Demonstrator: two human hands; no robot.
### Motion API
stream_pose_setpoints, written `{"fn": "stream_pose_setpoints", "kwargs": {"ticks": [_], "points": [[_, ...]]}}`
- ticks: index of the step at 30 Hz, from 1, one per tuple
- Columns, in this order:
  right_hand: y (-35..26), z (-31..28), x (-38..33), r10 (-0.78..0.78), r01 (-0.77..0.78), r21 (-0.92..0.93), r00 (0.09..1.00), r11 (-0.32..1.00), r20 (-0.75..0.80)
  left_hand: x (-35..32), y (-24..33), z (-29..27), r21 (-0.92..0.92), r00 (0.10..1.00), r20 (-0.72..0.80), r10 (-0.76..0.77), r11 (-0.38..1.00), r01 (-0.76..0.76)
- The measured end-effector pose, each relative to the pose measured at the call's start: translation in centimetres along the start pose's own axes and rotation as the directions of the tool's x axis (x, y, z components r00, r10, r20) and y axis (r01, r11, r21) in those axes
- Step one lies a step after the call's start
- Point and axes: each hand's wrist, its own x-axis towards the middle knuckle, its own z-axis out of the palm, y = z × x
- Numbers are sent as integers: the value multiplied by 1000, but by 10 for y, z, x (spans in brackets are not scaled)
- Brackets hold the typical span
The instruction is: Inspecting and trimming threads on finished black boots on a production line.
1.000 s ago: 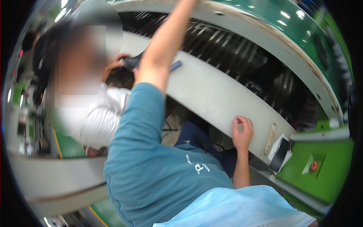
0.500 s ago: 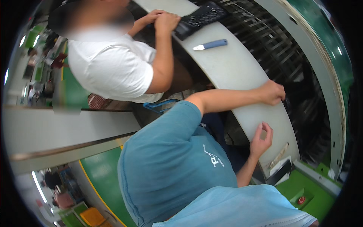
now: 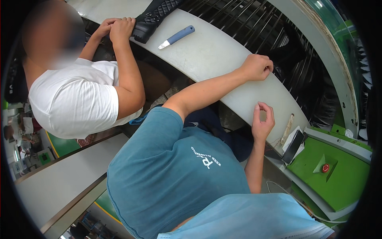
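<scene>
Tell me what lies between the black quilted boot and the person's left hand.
In the head view, a blue-handled tool lies on the pale ledge between the quilted boot and the left hand.

Teal shirt [image 3: 171, 175]: white print [image 3: 206, 162] on the chest, a large stylised letter with one line of small capitals
Dark thing [image 3: 12, 83] at left edge: pale marks, unreadable
Red button [image 3: 325, 168]: any marking too small to read
</scene>
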Motion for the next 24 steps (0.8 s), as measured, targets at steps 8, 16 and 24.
{"fn": "stream_pose_setpoints", "kwargs": {"ticks": [8,16,24], "points": [[1,1,-2,-2,2,-36,1000,999,13,-1,-2,2,40,999,29,-39,998,38],[5,-1,-6,-21,21,-29,1000,999,3,-3,-7,7,36,999,-1,-44,998,44],[6,-2,-4,-35,35,-18,999,999,-14,2,-5,7,36,994,49,-97,995,95]]}}
